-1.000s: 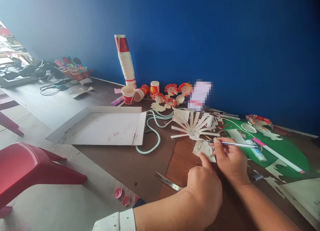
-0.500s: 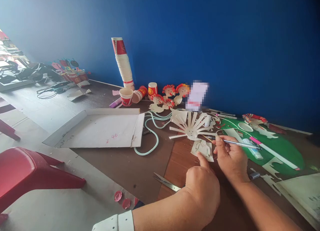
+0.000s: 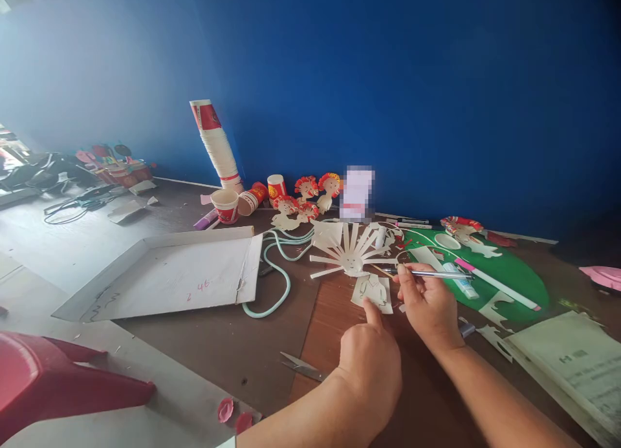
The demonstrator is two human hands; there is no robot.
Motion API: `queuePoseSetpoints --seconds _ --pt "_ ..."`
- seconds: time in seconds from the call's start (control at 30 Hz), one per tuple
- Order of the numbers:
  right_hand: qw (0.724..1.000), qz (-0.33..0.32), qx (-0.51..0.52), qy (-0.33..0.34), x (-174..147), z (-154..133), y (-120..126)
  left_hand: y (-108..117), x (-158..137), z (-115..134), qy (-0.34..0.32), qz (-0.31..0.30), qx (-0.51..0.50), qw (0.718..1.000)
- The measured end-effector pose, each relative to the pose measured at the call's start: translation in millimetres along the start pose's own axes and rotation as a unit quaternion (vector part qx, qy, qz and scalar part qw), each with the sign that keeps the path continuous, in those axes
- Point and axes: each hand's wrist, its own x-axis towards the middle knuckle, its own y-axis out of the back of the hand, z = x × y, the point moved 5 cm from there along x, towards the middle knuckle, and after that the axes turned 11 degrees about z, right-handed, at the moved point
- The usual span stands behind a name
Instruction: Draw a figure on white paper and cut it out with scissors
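A small square of cream paper (image 3: pixel 372 290) with a drawn outline on it lies on the brown table. The stretched index finger of my left hand (image 3: pixel 372 361) rests at its lower edge; the other fingers are curled. My right hand (image 3: pixel 431 309) is closed around a silver pen (image 3: pixel 439 275), held nearly level just right of the paper. Just beyond the square is a white paper cut-out (image 3: pixel 352 262) with a drawn face and long strips fanned around it. Scissors (image 3: pixel 303 366) lie left of my left wrist, their handles hidden behind it.
A shallow white box lid (image 3: pixel 169 273) and a pale green cord (image 3: pixel 286 283) lie to the left. Along the blue wall stand a leaning cup stack (image 3: pixel 218 150) and several red-fringed paper figures (image 3: pixel 286 207). A green sheet (image 3: pixel 514 273) with scraps and a glue tube (image 3: pixel 460 281) lies right.
The view has turned right, so things on the table appear shifted left. My left finger stays on the paper square, and my right hand still holds the pen beside it.
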Motion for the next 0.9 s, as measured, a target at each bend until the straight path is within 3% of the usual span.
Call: queuePoseSetpoints --seconds 0.13,0.27,0.6,0.9 --pt "1.000 -0.001 0.008 0.010 0 2 -1 0 1 -3 0.023 -0.041 -0.013 0.999" --pt "1.000 -0.007 0.015 0.013 1 2 -2 5 2 -7 0.033 -0.037 -0.008 0.999" --pt "0.991 0.009 0.096 -0.090 11 10 10 6 2 -8 0.081 0.004 0.016 0.997" --pt "0.990 -0.010 0.111 -0.084 9 10 7 7 8 -5 0.012 -0.045 0.028 0.999"
